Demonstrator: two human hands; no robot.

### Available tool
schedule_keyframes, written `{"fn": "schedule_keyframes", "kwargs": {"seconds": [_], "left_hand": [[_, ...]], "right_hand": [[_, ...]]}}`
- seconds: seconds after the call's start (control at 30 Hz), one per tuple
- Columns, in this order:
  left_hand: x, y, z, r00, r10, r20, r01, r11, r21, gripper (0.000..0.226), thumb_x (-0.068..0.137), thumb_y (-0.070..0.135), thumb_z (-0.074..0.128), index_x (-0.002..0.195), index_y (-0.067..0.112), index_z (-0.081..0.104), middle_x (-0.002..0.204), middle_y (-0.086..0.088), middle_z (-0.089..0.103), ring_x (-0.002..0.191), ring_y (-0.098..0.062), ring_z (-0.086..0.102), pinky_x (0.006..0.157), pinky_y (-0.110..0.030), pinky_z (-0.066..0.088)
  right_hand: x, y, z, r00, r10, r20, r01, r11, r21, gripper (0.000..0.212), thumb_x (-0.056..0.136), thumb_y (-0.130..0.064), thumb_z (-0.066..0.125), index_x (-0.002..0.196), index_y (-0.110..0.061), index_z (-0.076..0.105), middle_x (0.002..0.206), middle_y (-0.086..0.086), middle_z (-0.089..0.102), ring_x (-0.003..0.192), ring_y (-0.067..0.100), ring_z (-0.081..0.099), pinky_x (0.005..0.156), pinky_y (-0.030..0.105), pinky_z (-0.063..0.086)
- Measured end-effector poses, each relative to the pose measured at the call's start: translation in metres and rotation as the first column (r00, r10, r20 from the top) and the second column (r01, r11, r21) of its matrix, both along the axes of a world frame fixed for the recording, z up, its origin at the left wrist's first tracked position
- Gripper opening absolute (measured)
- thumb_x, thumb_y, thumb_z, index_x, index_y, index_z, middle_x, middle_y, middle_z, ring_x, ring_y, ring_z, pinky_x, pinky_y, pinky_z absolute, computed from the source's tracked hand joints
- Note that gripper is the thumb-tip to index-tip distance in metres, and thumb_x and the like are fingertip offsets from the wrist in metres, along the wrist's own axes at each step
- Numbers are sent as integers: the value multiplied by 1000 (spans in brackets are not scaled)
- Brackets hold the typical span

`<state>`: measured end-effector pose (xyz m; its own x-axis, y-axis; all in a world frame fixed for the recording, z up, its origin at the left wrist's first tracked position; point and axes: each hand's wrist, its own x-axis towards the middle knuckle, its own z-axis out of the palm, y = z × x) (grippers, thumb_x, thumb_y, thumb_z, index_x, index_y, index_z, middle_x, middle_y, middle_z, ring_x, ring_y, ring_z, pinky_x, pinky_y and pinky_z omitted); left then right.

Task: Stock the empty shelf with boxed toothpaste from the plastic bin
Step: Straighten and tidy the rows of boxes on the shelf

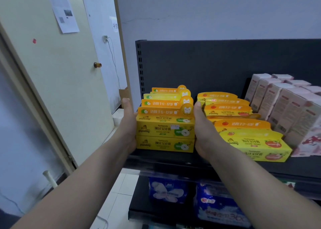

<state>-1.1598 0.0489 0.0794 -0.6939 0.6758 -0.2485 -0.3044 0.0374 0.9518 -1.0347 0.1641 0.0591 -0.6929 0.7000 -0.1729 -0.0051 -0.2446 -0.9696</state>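
Observation:
A stack of yellow boxed toothpaste with green apple pictures [165, 131] stands at the left end of the dark shelf [173, 161], several rows deep. My left hand [129, 124] lies flat against the stack's left side, thumb up. My right hand [202, 129] presses flat on its right side, in the gap beside a second group of yellow strawberry toothpaste boxes [251, 141]. The fingers of both hands are partly hidden by the boxes. The plastic bin is out of view.
Pink-and-white cartons [286, 107] fill the shelf's right part. Blue soft packs [217, 206] sit on the shelf below. A cream door [60, 89] with a knob stands open on the left, close to the shelf's slotted upright [141, 68].

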Motion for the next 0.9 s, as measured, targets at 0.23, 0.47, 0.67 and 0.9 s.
{"fn": "schedule_keyframes", "kwargs": {"seconds": [0.23, 0.47, 0.67, 0.9], "left_hand": [[33, -3, 23, 513, 282, -811, -287, 946, 147, 52, 98, 45, 39, 145, 25, 32, 149, 8, 36, 136, -8, 32, 108, -27, 27], [108, 41, 10, -23, -8, -1000, -117, 993, -5, 62, 87, 45, 55, 140, 18, 41, 139, -4, 47, 133, -23, 36, 109, -33, 19], [151, 78, -3, -262, -492, -830, -204, 869, -451, 64, 87, 64, 43, 140, 29, 35, 138, 8, 47, 129, -19, 32, 103, -40, 18], [150, 69, -5, -252, -579, -775, -318, 806, -499, 60, 87, 61, 45, 136, 27, 40, 130, 6, 50, 120, -21, 41, 100, -39, 24]], "right_hand": [[60, 5, 35, 988, -145, -44, 144, 815, 562, 57, 95, -45, 47, 147, -30, 30, 148, -14, 35, 136, 3, 31, 111, 30, 30], [156, 69, 36, 898, -388, 209, -64, 356, 932, 41, 88, -22, 65, 128, -18, 57, 121, 4, 58, 110, 19, 53, 95, 32, 42], [179, 82, 18, 740, -429, 517, -470, 219, 855, 49, 89, -35, 60, 133, -17, 51, 127, 6, 54, 115, 25, 50, 97, 36, 41], [171, 80, 17, 784, -324, 529, -495, 187, 849, 47, 92, -39, 53, 134, -19, 49, 124, 2, 49, 116, 21, 46, 97, 34, 39]]}}
